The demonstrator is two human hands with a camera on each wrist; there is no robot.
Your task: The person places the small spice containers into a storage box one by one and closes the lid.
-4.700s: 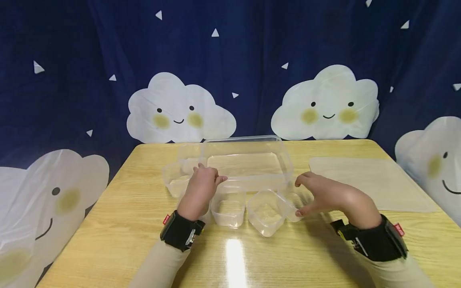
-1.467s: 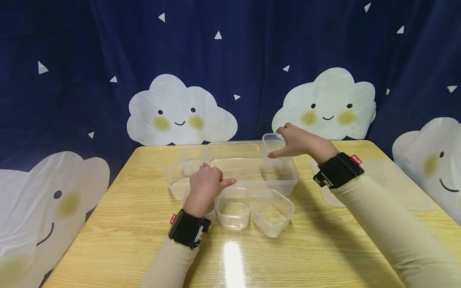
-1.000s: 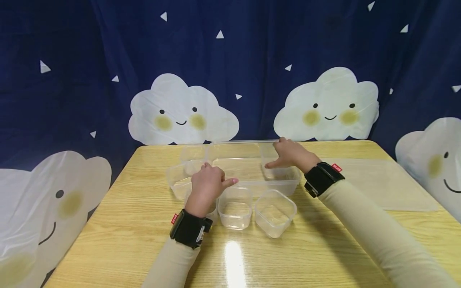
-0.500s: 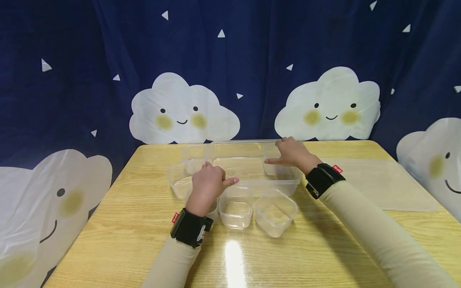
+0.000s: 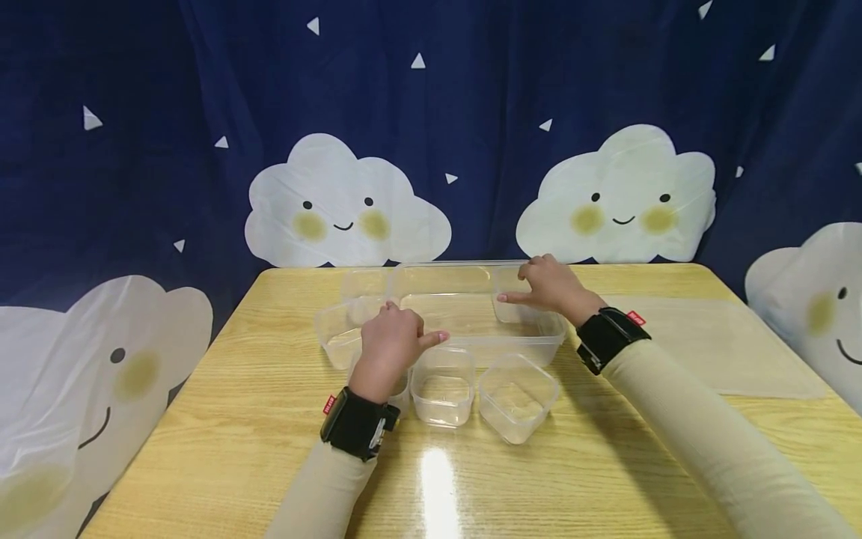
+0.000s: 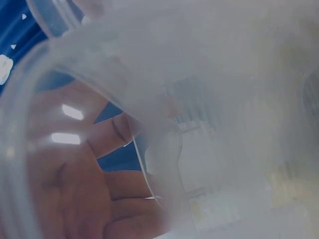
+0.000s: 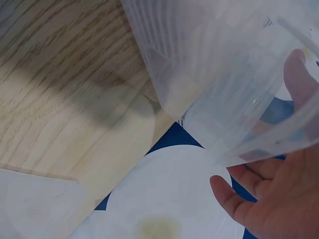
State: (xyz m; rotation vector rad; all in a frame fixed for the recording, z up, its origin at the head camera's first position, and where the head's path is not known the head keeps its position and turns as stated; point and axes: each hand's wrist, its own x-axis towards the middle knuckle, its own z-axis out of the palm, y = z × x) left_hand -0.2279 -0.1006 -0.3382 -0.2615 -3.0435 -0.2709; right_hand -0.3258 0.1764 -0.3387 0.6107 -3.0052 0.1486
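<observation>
Small clear container (image 5: 509,301) inside large clear bin (image 5: 471,340), head view only; right hand (image 5: 548,288) gripping it, left hand (image 5: 390,348) curled on bin rim.

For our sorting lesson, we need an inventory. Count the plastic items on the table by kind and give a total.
Large clear tub: 1
Small clear tubs: 6 (one sits inside the large tub, and one is mostly hidden under the left hand)
Flat clear lid: 1
Total: 8
</observation>
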